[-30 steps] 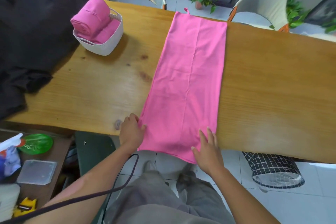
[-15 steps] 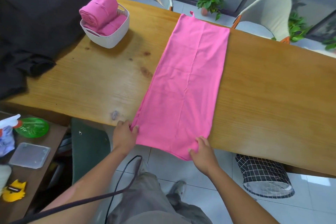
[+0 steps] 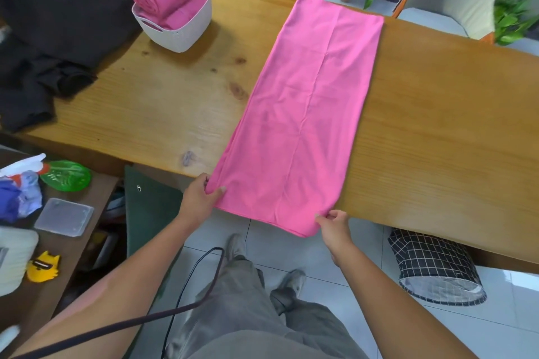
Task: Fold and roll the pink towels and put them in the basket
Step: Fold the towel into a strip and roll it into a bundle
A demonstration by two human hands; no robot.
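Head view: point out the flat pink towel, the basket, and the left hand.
flat pink towel (image 3: 306, 114), head view, middle of the cloth.
basket (image 3: 186, 29), head view, white front wall.
left hand (image 3: 201, 198), head view, back of the hand at the towel's near corner.

Pink towel (image 3: 303, 114) on orange-brown wooden table (image 3: 163, 108), white basket (image 3: 178, 29), black-and-white checked bag (image 3: 434, 268), perhaps black cloth (image 3: 43, 38).
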